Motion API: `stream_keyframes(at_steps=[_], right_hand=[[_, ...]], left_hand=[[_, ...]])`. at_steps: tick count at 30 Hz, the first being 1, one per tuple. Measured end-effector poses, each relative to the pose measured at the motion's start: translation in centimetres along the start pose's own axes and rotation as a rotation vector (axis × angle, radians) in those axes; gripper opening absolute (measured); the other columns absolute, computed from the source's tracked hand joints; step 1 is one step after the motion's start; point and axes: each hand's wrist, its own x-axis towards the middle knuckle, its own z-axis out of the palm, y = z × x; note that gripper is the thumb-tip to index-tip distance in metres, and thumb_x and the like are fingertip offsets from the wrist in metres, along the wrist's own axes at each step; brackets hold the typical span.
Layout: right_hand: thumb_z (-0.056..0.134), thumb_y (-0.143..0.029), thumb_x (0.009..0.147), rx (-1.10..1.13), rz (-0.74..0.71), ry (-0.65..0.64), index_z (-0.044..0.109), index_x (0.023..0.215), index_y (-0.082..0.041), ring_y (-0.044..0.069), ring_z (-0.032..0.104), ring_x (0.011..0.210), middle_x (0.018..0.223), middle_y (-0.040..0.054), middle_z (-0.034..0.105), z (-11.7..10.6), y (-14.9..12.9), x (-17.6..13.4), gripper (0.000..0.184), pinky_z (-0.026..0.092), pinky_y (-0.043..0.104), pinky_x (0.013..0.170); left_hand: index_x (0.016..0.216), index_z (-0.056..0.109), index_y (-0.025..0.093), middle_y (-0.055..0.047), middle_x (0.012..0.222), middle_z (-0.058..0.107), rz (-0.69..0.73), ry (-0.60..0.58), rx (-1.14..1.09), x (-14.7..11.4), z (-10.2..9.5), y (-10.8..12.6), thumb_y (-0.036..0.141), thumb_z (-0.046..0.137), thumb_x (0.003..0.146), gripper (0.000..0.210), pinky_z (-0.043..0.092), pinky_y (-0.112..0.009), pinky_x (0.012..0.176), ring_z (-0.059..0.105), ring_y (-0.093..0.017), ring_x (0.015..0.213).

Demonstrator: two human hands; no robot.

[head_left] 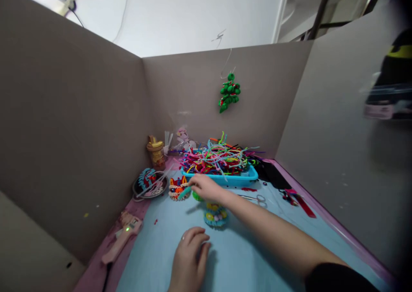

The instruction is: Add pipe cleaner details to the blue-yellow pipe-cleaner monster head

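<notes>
My right hand [206, 187] reaches across the blue mat, its fingers closed on a short teal fuzzy piece [184, 192]. Just below those fingers is a bright green rounded piece [197, 196], partly covered by the hand. Behind the teal piece sits a small orange and cream pipe-cleaner figure [176, 184]. Under the right wrist stands a light blue pipe-cleaner piece [215, 220] with yellow and lilac parts; the forearm hides some of it. My left hand [191, 255] rests low on the mat with loosely bent fingers, thumb apart, and nothing visible in it.
A blue tray [222, 180] heaped with pipe cleaners stands at the back. Scissors [257, 199] lie right of the forearm. At left are a metal bowl [150, 193], a brown cup [157, 153] and a pink glue gun [120, 240]. Grey panels enclose the table; a green ornament [229, 93] hangs behind.
</notes>
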Motion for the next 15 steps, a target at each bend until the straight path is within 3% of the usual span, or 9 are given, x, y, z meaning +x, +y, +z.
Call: stream_keyframes(at_steps=[2, 5, 11, 15], right_hand=[[0.054, -0.012, 0.075, -0.006, -0.047, -0.105, 0.065, 0.083, -0.020, 0.016, 0.055, 0.081, 0.081, 0.0022, 0.061, 1.5, -1.7, 1.3, 0.017, 0.040, 0.023, 0.073], [0.051, -0.014, 0.077, -0.052, -0.011, -0.109, 0.066, 0.087, -0.019, 0.017, 0.056, 0.084, 0.086, 0.0039, 0.062, 3.3, -3.1, 4.0, 0.018, 0.041, 0.024, 0.073], [0.049, -0.019, 0.080, -0.174, 0.148, -0.118, 0.065, 0.096, -0.022, 0.018, 0.058, 0.087, 0.094, 0.0057, 0.062, 5.5, -3.1, 8.9, 0.023, 0.042, 0.027, 0.072], [0.057, -0.031, 0.077, -0.220, 0.067, -0.196, 0.067, 0.095, -0.021, 0.022, 0.057, 0.090, 0.093, 0.0076, 0.063, 6.1, -2.8, 9.5, 0.023, 0.043, 0.031, 0.075]], left_hand=[[0.088, 0.062, 0.023, -0.009, 0.093, 0.064, -0.011, 0.034, 0.012, 0.0, -0.1, -0.2, 0.020, 0.051, 0.081, 0.014, 0.054, -0.029, 0.073, 0.062, -0.019, 0.086], [0.086, 0.062, 0.023, -0.009, 0.088, 0.065, 0.007, 0.038, 0.018, 0.0, -0.1, -0.7, 0.020, 0.050, 0.081, 0.014, 0.055, -0.028, 0.070, 0.063, -0.018, 0.082], [0.085, 0.062, 0.024, -0.007, 0.083, 0.066, 0.101, -0.032, 0.046, -0.2, 0.4, -1.6, 0.019, 0.050, 0.080, 0.014, 0.055, -0.027, 0.068, 0.064, -0.017, 0.078], [0.086, 0.062, 0.025, -0.006, 0.080, 0.066, 0.153, -0.029, 0.026, -0.5, 1.1, -2.3, 0.020, 0.050, 0.081, 0.014, 0.055, -0.026, 0.066, 0.064, -0.017, 0.075]])
